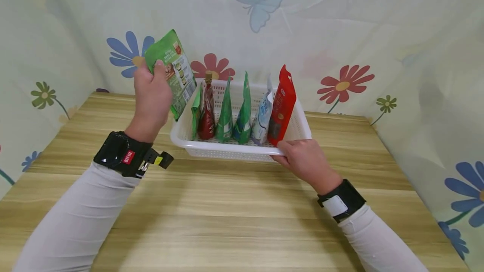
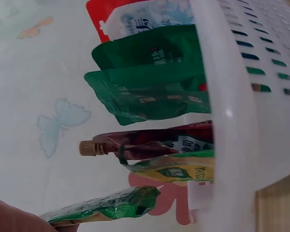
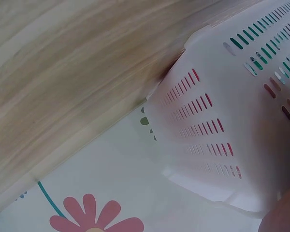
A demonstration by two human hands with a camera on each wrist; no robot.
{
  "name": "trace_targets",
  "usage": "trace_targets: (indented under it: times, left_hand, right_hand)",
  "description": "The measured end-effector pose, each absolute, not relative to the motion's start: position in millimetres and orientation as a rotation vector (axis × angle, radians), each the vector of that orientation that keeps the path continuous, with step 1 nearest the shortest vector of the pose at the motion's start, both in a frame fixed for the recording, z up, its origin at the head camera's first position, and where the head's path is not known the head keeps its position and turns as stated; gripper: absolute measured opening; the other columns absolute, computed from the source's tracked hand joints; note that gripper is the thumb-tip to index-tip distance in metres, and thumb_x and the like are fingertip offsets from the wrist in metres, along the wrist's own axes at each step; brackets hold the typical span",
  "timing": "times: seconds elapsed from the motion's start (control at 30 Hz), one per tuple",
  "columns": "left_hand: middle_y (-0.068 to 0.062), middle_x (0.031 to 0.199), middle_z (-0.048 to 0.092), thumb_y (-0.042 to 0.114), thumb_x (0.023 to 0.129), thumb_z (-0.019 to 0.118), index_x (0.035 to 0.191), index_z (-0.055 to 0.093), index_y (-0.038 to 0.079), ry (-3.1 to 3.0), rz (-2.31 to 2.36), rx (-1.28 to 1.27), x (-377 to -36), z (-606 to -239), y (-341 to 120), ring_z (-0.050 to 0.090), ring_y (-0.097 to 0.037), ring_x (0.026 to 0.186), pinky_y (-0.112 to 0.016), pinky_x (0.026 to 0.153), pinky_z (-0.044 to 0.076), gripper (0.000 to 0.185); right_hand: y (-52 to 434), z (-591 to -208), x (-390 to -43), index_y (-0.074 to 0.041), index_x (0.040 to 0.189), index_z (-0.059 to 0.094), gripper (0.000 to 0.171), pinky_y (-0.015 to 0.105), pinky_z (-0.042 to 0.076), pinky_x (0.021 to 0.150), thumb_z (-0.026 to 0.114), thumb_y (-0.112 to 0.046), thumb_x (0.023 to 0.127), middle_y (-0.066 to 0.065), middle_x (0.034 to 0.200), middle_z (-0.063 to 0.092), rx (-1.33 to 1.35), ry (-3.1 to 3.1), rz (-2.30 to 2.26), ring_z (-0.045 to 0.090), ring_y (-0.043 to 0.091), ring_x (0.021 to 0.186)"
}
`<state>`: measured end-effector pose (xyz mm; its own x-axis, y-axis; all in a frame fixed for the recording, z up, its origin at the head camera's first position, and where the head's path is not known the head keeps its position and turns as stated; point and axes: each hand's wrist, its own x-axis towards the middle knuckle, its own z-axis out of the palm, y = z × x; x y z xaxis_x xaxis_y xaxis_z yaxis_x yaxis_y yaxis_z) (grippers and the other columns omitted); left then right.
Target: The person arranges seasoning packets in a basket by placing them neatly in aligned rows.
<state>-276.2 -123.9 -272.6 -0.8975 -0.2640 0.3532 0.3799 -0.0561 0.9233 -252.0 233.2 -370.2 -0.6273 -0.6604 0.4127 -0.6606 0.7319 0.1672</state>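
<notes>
My left hand (image 1: pixel 153 95) pinches a green printed pouch (image 1: pixel 177 70) by its upper edge, tilted over the left end of a white plastic basket (image 1: pixel 234 148). My right hand (image 1: pixel 304 158) grips the basket's front rim near its right corner. Standing in a row inside are a green-and-yellow pouch (image 2: pixel 183 169), a dark red pouch with a brown cap (image 1: pixel 207 112), two green pouches (image 1: pixel 225 116), a white-and-blue pouch (image 1: pixel 261 116) and a red pouch (image 1: pixel 282 108). In the left wrist view, the held pouch (image 2: pixel 106 205) hangs apart from the others.
The basket stands on a wood-grain table (image 1: pixel 234 213), toward its back edge. Behind and at both sides hangs a pale cloth (image 1: pixel 302 32) printed with flowers and a butterfly. Perforated basket walls (image 3: pixel 198 125) fill much of the right wrist view.
</notes>
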Motion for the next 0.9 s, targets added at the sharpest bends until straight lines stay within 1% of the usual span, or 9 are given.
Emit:
trace_targets:
  times: [0.17,0.37,0.53,0.73,0.9]
  left_hand:
    - [-0.011,0.153,0.052,0.029,0.113,0.032,0.149,0.044,0.013,-1.922,-1.947,-0.084,-288,-286,-124,0.05,-0.027,0.142,-0.054,0.118,0.038,0.042]
    - [-0.014,0.153,0.051,0.026,0.113,0.028,0.152,0.041,0.009,-2.028,-1.933,-0.091,-296,-302,-122,0.049,-0.026,0.142,-0.048,0.118,0.04,0.044]
    - [-0.016,0.153,0.048,0.025,0.113,0.028,0.153,0.036,0.006,-2.136,-1.873,-0.101,-300,-311,-120,0.047,-0.026,0.141,-0.045,0.118,0.039,0.045]
    - [-0.019,0.15,0.046,0.023,0.113,0.028,0.153,0.031,0.006,-2.255,-1.801,-0.104,-305,-317,-117,0.045,-0.028,0.139,-0.05,0.118,0.038,0.044]
    - [-0.02,0.149,0.045,0.022,0.113,0.026,0.154,0.028,0.006,-2.292,-1.794,-0.141,-308,-322,-115,0.044,-0.03,0.14,-0.051,0.118,0.037,0.045]
  right_hand:
    - [232,-370,-251,-0.012,0.087,0.067,0.031,0.029,0.052,0.055,0.084,-0.038,0.085,0.005,0.079,0.075,1.011,-2.468,0.002,0.068,0.02,0.064]
    - [231,-371,-250,-0.011,0.09,0.069,0.032,0.031,0.057,0.059,0.084,-0.038,0.084,0.006,0.083,0.077,1.006,-2.474,0.001,0.072,0.021,0.067]
    - [231,-370,-249,-0.011,0.089,0.069,0.031,0.031,0.057,0.059,0.084,-0.038,0.084,0.006,0.083,0.077,1.002,-2.473,0.005,0.071,0.021,0.067]
    - [232,-370,-249,-0.012,0.087,0.067,0.031,0.028,0.051,0.056,0.083,-0.038,0.086,0.006,0.08,0.076,0.992,-2.481,0.002,0.068,0.02,0.063]
    - [233,-370,-249,-0.012,0.088,0.067,0.031,0.028,0.052,0.056,0.083,-0.038,0.085,0.006,0.08,0.076,0.984,-2.484,-0.009,0.068,0.02,0.063]
